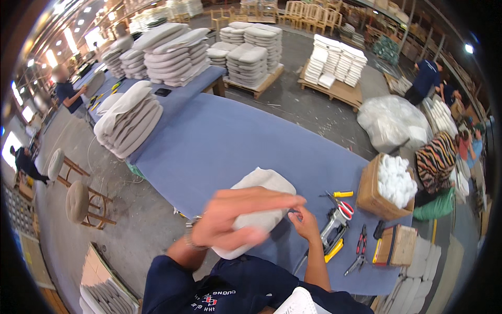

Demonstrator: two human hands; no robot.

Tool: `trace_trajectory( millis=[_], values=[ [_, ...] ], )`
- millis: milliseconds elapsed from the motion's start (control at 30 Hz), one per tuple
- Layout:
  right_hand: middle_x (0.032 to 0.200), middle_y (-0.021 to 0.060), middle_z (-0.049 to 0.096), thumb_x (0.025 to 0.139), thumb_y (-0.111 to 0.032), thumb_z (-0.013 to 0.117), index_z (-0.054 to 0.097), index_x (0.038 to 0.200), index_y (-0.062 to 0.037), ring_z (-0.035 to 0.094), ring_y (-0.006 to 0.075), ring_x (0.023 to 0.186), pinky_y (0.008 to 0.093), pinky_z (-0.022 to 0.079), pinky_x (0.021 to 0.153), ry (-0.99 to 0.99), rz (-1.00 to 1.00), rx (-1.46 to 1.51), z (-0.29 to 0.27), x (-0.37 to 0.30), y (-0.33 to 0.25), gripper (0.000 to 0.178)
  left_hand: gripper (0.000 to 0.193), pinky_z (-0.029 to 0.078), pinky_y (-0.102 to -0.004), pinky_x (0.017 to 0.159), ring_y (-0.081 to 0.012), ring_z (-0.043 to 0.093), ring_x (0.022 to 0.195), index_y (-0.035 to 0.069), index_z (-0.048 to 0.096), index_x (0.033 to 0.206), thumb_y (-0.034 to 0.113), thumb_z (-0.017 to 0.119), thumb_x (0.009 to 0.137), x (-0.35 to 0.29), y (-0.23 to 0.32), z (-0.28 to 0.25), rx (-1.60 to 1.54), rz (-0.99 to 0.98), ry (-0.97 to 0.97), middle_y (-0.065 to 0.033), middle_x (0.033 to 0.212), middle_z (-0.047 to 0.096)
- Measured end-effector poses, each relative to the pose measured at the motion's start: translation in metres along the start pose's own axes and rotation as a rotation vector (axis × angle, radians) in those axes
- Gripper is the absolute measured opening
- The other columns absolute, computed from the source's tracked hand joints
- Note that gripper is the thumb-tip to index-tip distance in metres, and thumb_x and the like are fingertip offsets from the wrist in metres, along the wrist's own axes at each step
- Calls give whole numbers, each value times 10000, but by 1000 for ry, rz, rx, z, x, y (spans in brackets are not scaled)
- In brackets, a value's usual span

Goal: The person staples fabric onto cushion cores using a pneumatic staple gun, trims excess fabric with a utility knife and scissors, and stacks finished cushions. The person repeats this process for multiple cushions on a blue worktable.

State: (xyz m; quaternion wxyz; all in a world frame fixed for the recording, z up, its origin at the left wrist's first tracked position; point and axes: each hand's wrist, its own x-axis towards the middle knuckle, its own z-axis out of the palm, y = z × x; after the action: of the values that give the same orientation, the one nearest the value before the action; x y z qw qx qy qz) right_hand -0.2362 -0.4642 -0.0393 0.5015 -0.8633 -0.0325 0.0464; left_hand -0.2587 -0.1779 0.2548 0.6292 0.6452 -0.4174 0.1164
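A light grey padded seat cushion [264, 183] lies on the blue-covered table right in front of me. My left hand [235, 212] is over the cushion, its fingers stretched out to the right and slightly smeared by motion; nothing shows in it. At the cushion's right edge is my right hand [305, 224], thumb apart from the partly bent fingers, close to the left fingertips. No held thing can be made out there. Right of that hand lie a staple gun [332, 230], red-handled scissors [345, 210] and a yellow-handled tool [342, 194].
Pliers [361, 248] and a small cardboard box [398, 245] lie near the table's right end. A carton of white stuffing [377, 196] stands behind them. Stacked cushions [130, 118] sit at the table's far left. Two stools [78, 203] stand on the left floor; people work farther off.
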Motion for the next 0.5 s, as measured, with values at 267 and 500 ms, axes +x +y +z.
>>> trace_trajectory(
  millis=[267, 500],
  values=[
    [1239, 163, 717, 931, -422, 697, 640, 1350, -95, 728, 309, 1011, 431, 565, 886, -288, 89, -231, 24, -53, 22, 535, 399, 597, -470, 836, -373, 709, 1041, 67, 679, 1212, 402, 623, 1002, 5, 76, -3, -138, 325, 110, -176, 1163, 724],
    [1186, 173, 729, 915, -463, 705, 617, 1393, -114, 725, 317, 1007, 431, 563, 895, -461, 164, -231, 71, -89, 49, 598, 428, 585, -455, 858, -358, 706, 1050, 58, 659, 1247, 413, 591, 1017, 32, 65, -8, -283, 192, -276, -176, 1199, 708]
  ],
)
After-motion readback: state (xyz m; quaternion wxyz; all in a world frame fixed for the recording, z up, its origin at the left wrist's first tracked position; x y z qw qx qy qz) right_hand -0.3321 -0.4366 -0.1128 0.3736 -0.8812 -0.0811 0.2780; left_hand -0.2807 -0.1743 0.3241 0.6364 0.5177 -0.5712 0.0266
